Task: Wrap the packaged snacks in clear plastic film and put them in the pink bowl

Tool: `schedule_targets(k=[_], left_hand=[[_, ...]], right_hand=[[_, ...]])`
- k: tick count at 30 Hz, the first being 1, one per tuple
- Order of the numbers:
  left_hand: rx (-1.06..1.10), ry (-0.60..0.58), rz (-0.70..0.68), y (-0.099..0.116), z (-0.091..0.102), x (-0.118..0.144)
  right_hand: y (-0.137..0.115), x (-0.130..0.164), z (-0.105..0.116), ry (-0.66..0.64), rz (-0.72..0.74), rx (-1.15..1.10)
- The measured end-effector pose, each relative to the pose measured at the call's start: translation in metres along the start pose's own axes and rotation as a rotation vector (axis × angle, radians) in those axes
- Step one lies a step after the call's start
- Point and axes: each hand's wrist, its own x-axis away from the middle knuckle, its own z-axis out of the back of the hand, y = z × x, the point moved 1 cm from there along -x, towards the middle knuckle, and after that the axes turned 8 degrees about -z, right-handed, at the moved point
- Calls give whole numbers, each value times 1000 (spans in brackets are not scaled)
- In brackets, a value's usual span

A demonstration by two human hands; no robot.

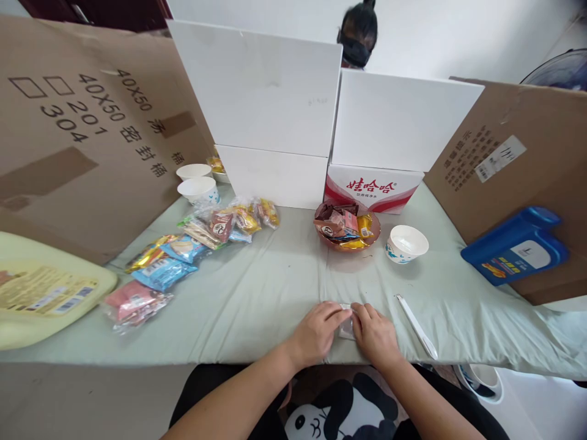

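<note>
At the table's front edge, a small clear plastic packet [347,330] lies between my hands. My left hand [318,330] pinches its top edge with bent fingers. From the other side my right hand [375,333] grips the same edge, fingertips almost touching those of the left. The fingers partly cover the packet, and its contents are hard to make out. To the right of my right hand lies a slim white tool [416,327] with a small metal tip. Beyond the hands stands a pinkish see-through bowl [337,244] filled with wrapped snacks, beside a white paper bowl [406,243].
Wrapped snacks [165,272] stretch along the left, with paper bowls [198,189] behind them. A yellow jug [50,293] and a blue bottle [516,244] flank the table. Cardboard [114,159] and white boxes [270,91] wall the back and sides; a person [358,33] is behind.
</note>
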Motion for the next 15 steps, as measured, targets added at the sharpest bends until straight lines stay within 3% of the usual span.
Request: schedule_targets(k=[6, 10, 12, 15], left_hand=[[-154, -53, 62, 3, -4, -3], [-131, -41, 113, 0, -8, -3], [-125, -36, 115, -1, -10, -3], [-95, -2, 160, 0, -10, -3]], right_hand=[[10, -4, 5, 30, -11, 37], [25, -12, 24, 239, -98, 67], [23, -9, 28, 293, -13, 12], [7, 2, 18, 123, 287, -17]])
